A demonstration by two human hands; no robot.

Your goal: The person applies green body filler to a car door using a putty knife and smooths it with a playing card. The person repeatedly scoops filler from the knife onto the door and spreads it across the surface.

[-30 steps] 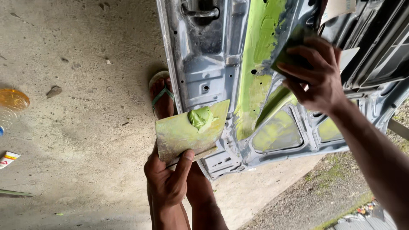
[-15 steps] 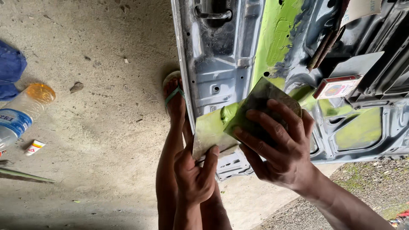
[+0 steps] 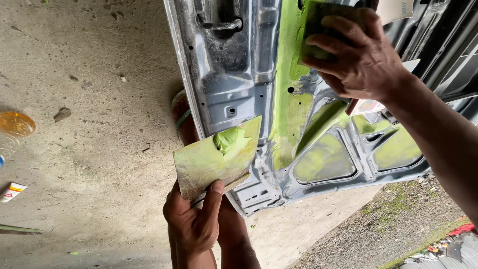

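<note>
Pressing a green-smeared spreader [image 3: 326,25] against the grey metal panel [image 3: 239,84], the right hand [image 3: 361,60] clamps it flat near the panel's upper part. Well apart and lower, the left hand [image 3: 194,219] grips a mixing board [image 3: 214,159] carrying a lump of green filler [image 3: 226,139]. Most of the spreader is hidden under the fingers; the panel is cut off at the top edge.

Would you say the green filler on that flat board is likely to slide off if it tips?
Probably not: the filler blob sits heaped on the tilted board in the left hand, so it looks thick and sticky. The board looks stiff and light, held flat by one edge.
</note>
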